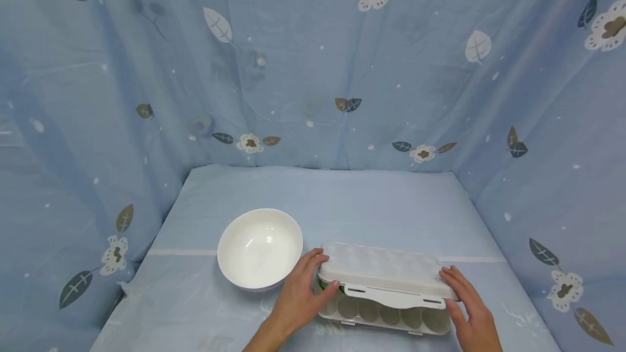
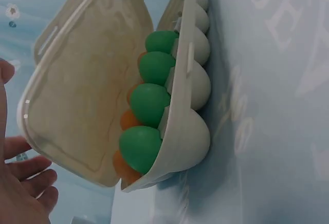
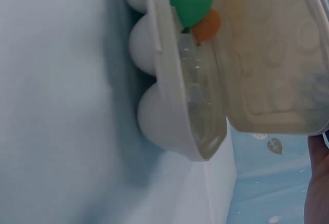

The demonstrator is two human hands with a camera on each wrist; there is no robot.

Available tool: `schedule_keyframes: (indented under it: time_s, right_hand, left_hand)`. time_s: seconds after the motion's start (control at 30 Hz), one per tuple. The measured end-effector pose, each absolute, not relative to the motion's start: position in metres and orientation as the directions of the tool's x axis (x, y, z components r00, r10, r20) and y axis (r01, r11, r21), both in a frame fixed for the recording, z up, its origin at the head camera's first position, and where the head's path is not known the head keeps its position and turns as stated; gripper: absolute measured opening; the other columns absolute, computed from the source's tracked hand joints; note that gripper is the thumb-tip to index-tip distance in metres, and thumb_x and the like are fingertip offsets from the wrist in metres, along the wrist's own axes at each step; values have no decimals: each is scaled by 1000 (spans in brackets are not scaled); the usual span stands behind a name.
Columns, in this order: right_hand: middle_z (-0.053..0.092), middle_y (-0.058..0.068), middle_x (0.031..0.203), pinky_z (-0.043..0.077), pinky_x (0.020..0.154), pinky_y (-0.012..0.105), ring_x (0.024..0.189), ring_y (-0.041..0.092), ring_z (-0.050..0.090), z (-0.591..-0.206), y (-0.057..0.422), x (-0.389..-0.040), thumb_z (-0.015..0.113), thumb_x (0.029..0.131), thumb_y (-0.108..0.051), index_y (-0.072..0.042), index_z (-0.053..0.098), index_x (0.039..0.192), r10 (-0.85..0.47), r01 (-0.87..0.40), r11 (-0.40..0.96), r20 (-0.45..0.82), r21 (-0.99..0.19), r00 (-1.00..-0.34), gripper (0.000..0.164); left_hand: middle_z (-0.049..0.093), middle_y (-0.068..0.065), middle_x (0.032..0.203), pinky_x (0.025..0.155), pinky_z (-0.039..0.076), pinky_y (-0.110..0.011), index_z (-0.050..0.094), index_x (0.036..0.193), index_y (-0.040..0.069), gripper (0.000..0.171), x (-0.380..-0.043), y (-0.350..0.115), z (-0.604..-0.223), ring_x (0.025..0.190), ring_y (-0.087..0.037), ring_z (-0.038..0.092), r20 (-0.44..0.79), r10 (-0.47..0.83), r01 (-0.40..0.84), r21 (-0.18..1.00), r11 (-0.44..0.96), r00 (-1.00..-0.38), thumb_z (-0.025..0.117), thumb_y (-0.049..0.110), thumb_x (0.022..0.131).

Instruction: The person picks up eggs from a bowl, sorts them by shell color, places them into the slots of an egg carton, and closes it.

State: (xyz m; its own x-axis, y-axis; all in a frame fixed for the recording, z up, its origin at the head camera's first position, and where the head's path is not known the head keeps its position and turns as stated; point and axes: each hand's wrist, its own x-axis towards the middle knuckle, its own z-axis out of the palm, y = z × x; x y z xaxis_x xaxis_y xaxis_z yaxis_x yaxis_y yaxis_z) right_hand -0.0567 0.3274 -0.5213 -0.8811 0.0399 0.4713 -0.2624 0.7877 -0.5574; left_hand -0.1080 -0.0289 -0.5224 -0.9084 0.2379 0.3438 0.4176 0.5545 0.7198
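Note:
A white plastic egg box (image 1: 383,328) rests on the table with its lid (image 1: 386,268) tilted partway up. Inside, green eggs (image 2: 149,104) and orange eggs (image 3: 207,26) stand in rows toward the left end. At the lid's left end, my left hand (image 1: 299,293) touches it with spread, mostly straight fingers; the left wrist view shows the fingers beside the lid corner. Across from it, my right hand (image 1: 470,308) rests its extended fingers on the lid's right end. In the right wrist view that hand is mostly cut off.
A white round bowl (image 1: 260,249) stands to the left of the egg box, close to my left hand. Pale blue cloth covers the table (image 1: 337,194). Blue curtains (image 1: 303,69) with flowers and leaves enclose the back and both sides.

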Motion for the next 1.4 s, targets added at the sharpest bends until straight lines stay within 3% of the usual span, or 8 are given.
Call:
schedule_keyframes:
  time_s: [0.3, 0.43, 0.53, 0.7, 0.87, 1.0, 1.13, 1.4]
  right_hand:
    - [54, 20, 151, 2, 102, -8, 132, -33, 10, -530, 320, -59, 60, 105, -36, -11, 55, 148, -56, -151, 799, 178, -582, -982, 50]
    - [50, 19, 155, 2, 114, 1, 154, 10, 28, -537, 310, -64, 61, 102, -47, -10, 51, 151, -66, -97, 816, 75, -570, -995, 63]
    - [47, 17, 157, 0, 115, 2, 146, 41, 41, -547, 298, -67, 64, 98, -53, -10, 51, 152, -94, -113, 843, 63, -526, -994, 70]
    - [50, 5, 157, -7, 115, 3, 147, 24, 42, -565, 280, -71, 70, 87, -66, -17, 52, 152, -213, -267, 902, 187, -339, -959, 83]
    - [42, 0, 163, -13, 123, 18, 156, -2, 8, -573, 274, -73, 61, 76, -87, -19, 45, 157, -325, -365, 915, 220, -173, -920, 107]
    - [39, 1, 165, -15, 124, 22, 154, -6, -8, -581, 276, -75, 55, 72, -93, -20, 39, 160, -367, -400, 911, 245, -100, -897, 115]
    - [42, 3, 163, -12, 126, 25, 157, -1, -4, -590, 275, -75, 53, 70, -96, -21, 39, 160, -390, -416, 909, 328, -10, -860, 118]
    - [47, 5, 159, -6, 129, 29, 153, 13, 29, -592, 274, -74, 55, 68, -97, -13, 41, 158, -375, -394, 919, 378, 28, -847, 123]
  left_hand:
    - [56, -6, 148, 111, 48, -46, 60, 141, 13, 61, -106, -18, -530, 137, -27, 55, 299, 413, 508, 568, 647, -860, 60, 57, 99]
    - [57, -6, 146, 114, 46, -44, 59, 142, 12, 64, -105, -9, -534, 137, -27, 54, 279, 484, 557, 488, 672, -829, 59, 59, 98]
    - [58, -7, 145, 115, 45, -42, 59, 141, 9, 67, -104, -1, -537, 138, -26, 54, 304, 533, 614, 410, 675, -789, 61, 59, 97]
    - [49, -8, 157, 121, 37, -40, 51, 151, 10, 83, -105, 13, -545, 148, -23, 43, 252, 635, 683, 216, 698, -730, 59, 69, 93]
    - [25, -6, 171, 126, 25, -42, 31, 163, 17, 109, -108, 20, -558, 158, -25, 22, 167, 689, 698, -9, 716, -705, 50, 89, 83]
    - [24, -4, 171, 127, 23, -42, 28, 164, 20, 113, -109, 23, -565, 159, -25, 20, 180, 682, 677, -99, 729, -708, 46, 93, 80]
    - [24, -3, 171, 126, 23, -42, 27, 164, 23, 112, -109, 25, -572, 159, -24, 20, 194, 675, 659, -149, 737, -712, 43, 94, 80]
    - [27, -3, 170, 125, 25, -44, 27, 164, 25, 106, -107, 27, -578, 158, -25, 22, 232, 684, 662, -177, 728, -691, 41, 92, 83]
